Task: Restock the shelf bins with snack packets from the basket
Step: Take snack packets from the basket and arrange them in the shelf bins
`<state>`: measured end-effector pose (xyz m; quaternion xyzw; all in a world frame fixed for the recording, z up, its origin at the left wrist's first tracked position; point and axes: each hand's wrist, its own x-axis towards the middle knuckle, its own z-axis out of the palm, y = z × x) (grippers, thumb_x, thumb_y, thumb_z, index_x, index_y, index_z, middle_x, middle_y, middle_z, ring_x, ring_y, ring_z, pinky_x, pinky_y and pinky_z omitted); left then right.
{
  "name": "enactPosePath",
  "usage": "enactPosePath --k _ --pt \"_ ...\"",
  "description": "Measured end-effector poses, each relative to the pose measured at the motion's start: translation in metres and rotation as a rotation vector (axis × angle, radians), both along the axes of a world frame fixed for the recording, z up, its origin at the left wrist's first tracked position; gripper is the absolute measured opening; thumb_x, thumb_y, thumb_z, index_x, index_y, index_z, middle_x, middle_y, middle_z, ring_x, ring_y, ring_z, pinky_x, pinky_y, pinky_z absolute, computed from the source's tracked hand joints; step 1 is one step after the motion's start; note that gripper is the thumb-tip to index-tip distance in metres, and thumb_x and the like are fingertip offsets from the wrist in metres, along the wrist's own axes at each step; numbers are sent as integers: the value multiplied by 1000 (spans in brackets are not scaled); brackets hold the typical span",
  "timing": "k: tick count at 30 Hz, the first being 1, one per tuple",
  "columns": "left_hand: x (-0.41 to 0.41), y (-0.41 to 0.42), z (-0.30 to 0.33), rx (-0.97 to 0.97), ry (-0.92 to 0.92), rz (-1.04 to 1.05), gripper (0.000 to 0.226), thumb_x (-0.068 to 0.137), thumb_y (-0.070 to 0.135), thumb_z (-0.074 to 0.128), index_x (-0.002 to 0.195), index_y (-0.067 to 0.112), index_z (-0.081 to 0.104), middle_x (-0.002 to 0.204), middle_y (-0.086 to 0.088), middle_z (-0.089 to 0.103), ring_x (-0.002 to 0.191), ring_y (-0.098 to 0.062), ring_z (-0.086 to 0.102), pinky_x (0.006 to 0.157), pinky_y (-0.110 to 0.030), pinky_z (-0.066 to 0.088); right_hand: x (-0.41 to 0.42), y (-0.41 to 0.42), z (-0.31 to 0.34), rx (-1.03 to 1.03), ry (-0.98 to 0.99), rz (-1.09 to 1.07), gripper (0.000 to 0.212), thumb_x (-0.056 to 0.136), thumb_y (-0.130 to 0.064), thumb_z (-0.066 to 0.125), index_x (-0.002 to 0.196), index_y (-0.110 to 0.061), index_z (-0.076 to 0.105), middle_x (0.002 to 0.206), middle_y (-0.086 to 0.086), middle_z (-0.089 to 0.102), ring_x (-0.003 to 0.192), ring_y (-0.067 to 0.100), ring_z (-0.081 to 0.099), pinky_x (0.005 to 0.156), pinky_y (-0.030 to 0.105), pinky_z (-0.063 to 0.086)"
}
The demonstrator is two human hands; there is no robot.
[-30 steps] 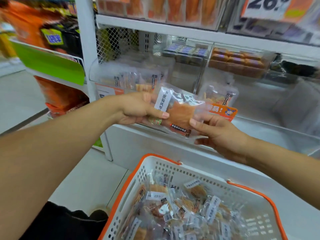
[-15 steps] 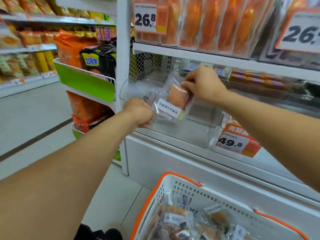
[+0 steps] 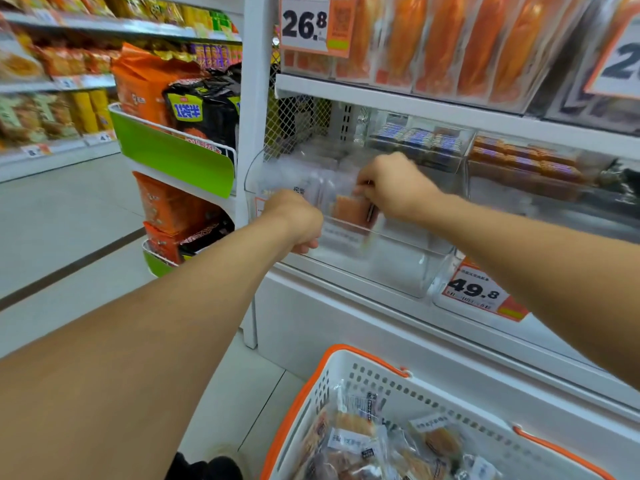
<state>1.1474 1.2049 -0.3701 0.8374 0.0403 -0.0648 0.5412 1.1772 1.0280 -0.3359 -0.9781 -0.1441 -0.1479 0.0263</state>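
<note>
A clear plastic shelf bin (image 3: pixel 398 268) hangs at the front of the middle shelf. My right hand (image 3: pixel 391 185) reaches over its rim and pinches the top of a clear snack packet (image 3: pixel 351 211) with an orange-brown piece inside, lowered into the bin. My left hand (image 3: pixel 299 220) is curled at the bin's front left edge; blur hides what its fingers hold. Other packets lie blurred in the bin's left part. The white basket (image 3: pixel 332 379) with orange rim sits below, holding several packets (image 3: pixel 360 434).
A price tag reading 49.8 (image 3: pixel 476 291) hangs right of the bin. A 26.8 tag (image 3: pixel 304 24) hangs on the shelf above, with orange packs. A side rack with a green panel (image 3: pixel 173 157) and noodle bags stands left. An aisle floor (image 3: pixel 69 230) opens left.
My right hand has carried the packet from in front of the shelf up and down into the bin. My left hand let go of the packet and moved to the bin's front left edge.
</note>
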Motion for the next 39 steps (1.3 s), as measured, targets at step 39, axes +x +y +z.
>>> enactPosePath --k 39 --pt "-67 -83 -62 1081 176 -1187 29 94 48 58 114 28 57 97 7 63 87 -10 63 79 -31 51 -237 -47 -322 650 802 -444 30 82 -24 81 68 -10 58 66 6 59 59 15 55 57 30 48"
